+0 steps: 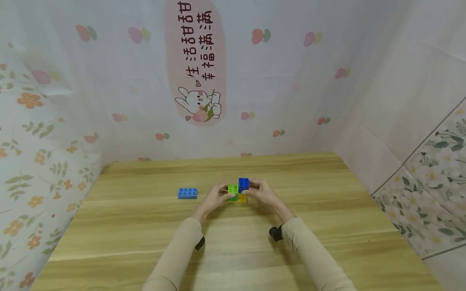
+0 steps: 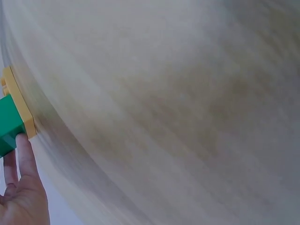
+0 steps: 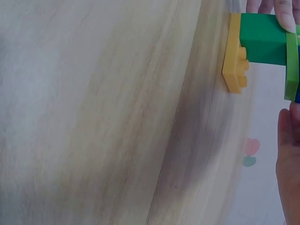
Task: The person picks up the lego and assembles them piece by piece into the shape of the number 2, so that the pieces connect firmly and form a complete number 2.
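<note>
A long blue brick (image 1: 187,193) is seen lying flat on the desk (image 1: 145,242), well to the left of both hands and untouched.

The left hand (image 1: 214,199) is placed against the left side of the brick stack (image 1: 238,190), with its fingers curled onto the stack; in the left wrist view a fingertip (image 2: 23,150) is pressed on the dark green brick (image 2: 9,124), just beside the yellow plate (image 2: 21,105).

The stack is held between the two hands at the middle of the desk. A lime green brick (image 1: 233,188) is set on its left top, a blue brick (image 1: 244,184) stands higher on its right top, and the yellow plate forms the base. Whether the base touches the desk cannot be told.

The right hand (image 1: 263,193) is closed around the right side of the stack, fingers at the blue brick. In the right wrist view the yellow plate (image 3: 236,56) and dark green brick (image 3: 262,40) are shown at the upper edge, a fingertip (image 3: 285,14) resting on the green brick.
</note>
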Demonstrator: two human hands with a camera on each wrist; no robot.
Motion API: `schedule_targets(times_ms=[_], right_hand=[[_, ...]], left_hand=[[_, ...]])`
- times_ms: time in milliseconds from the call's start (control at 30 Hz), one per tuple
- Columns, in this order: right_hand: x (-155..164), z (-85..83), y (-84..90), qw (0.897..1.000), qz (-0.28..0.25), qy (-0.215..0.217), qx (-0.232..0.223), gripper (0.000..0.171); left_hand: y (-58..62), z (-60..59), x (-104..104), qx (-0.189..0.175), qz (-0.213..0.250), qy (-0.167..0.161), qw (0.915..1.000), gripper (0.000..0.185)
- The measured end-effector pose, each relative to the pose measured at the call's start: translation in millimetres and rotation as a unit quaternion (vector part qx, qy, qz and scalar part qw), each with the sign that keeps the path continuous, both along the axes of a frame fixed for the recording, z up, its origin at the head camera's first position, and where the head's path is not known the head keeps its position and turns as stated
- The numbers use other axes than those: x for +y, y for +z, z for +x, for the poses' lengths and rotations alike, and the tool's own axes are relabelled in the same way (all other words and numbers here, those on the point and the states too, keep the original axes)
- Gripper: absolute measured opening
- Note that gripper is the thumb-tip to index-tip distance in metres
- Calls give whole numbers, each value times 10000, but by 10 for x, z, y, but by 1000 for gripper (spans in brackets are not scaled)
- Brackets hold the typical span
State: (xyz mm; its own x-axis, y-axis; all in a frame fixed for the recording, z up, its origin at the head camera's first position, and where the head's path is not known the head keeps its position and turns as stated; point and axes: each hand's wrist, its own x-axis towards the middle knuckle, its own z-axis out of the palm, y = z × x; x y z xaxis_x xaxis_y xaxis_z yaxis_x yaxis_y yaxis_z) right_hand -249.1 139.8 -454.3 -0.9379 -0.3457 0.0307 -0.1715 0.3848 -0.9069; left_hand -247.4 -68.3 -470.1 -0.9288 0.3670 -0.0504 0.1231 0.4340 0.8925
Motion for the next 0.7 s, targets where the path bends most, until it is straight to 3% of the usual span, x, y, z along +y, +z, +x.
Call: schedule_targets(times_ms=[233, 467, 700], right_hand=[[-34, 21, 63, 9997, 158, 145, 108, 38], [-76, 14, 55, 9994, 226, 229, 101, 44], [-31, 45, 98, 9996, 73, 246, 105, 40]], left_hand=[[7, 22, -28, 94, -77, -80, 9999, 48], [-4, 51, -101, 49, -129, -7, 9999, 50], [82, 70, -297, 440, -313, 212, 9983, 52]])
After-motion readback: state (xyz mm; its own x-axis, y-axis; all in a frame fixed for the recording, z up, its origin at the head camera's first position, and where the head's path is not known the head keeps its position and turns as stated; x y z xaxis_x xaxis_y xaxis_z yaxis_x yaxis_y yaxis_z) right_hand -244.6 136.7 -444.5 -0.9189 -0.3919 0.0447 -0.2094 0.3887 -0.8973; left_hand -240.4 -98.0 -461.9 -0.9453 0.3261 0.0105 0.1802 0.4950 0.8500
